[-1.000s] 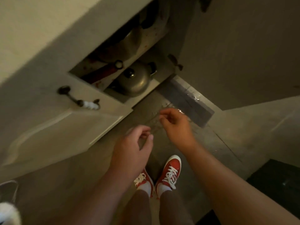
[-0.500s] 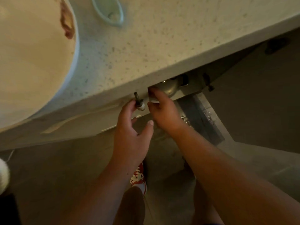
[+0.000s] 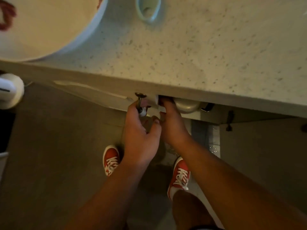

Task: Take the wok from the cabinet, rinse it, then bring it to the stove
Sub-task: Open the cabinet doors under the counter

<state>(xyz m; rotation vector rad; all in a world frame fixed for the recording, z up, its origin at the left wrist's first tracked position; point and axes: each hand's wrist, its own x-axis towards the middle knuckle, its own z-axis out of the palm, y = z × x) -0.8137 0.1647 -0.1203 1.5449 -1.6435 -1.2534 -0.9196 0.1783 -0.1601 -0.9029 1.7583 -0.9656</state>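
No wok shows from this angle; the counter edge hides the cabinet's inside. Under the speckled countertop (image 3: 199, 55) only a rounded grey metal pot (image 3: 187, 105) peeks out of the cabinet opening. My left hand (image 3: 141, 135) has its fingers hooked around the dark door handle with a white knob (image 3: 140, 103) on the left cabinet door (image 3: 93, 93). My right hand (image 3: 172, 125) reaches in beside that door's edge, just left of the pot. Its fingertips are hidden under the counter.
A large white basin (image 3: 49, 27) and a small oval dish (image 3: 147, 9) sit on the counter. A white round object (image 3: 8, 90) lies at the far left. The right cabinet door (image 3: 265, 155) stands open. My red shoes (image 3: 111, 160) stand on the grey floor.
My view has risen from the open cabinet shelves to above the counter. Both hands moved up from near the floor; the left went onto the door handle, the right into the opening.
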